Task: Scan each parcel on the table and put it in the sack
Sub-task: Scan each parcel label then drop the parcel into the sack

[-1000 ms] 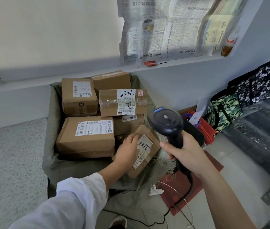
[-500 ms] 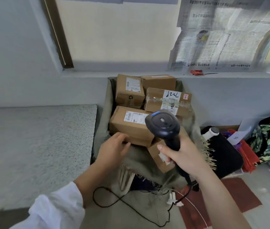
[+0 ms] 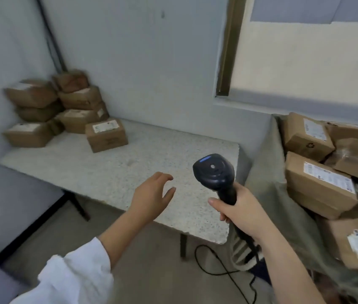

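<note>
The left hand is out over the near part of the speckled stone table, palm down, fingers spread and loosely curled, its grip wide with nothing in it. A white sleeve is pushed up the forearm behind it. Over on the right, the right hand has its grip wrapped firmly round the handle of the black barcode scanner, head up and tilted toward the table, a small blue light glowing on top. The scanner's black cable trails down and loops across the floor below the table's edge.

Now the parcels: a pile of brown cardboard parcels sits stacked in the far left corner of the table, hard against the wall, a little blurred. One labelled parcel stands just in front of the stack, closest to the hands but well apart from both of them.

To the right of the table stands the grey-green sack, mouth open and edge folded down, and it is already well loaded with several brown sacked boxes, white shipping labels facing up. A window frame runs up the wall above the sack.
</note>
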A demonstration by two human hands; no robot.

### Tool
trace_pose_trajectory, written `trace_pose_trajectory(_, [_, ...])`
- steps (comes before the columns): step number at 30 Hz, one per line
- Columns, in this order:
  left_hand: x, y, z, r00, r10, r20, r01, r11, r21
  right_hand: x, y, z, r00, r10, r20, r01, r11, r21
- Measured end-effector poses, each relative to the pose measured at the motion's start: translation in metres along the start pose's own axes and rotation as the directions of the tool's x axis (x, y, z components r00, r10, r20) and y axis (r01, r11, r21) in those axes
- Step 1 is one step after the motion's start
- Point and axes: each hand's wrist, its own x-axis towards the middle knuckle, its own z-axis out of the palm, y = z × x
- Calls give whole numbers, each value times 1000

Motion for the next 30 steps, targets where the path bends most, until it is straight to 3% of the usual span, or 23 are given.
trace_pose_trajectory(7, [-69, -130, -83, 973, -230, -22, 231, 972, 45, 36, -55, 133, 978, -32, 204, 35, 999, -12])
trace_pose_trajectory(15, [-97, -217, -118, 909, -406, -92, 410, 912, 23, 106, -96, 229, 931, -38, 363, 54, 998, -35])
trace_pose_trajectory(19, [-68, -259, -118, 899, -428, -90, 432, 902, 27, 153, -102, 262, 905, -51, 422, 70, 997, -30])
trace_pose_trajectory(30, [63, -356, -118, 928, -372, -28, 373, 928, 15, 289, -121, 305, 909, -3, 416, 39, 996, -76])
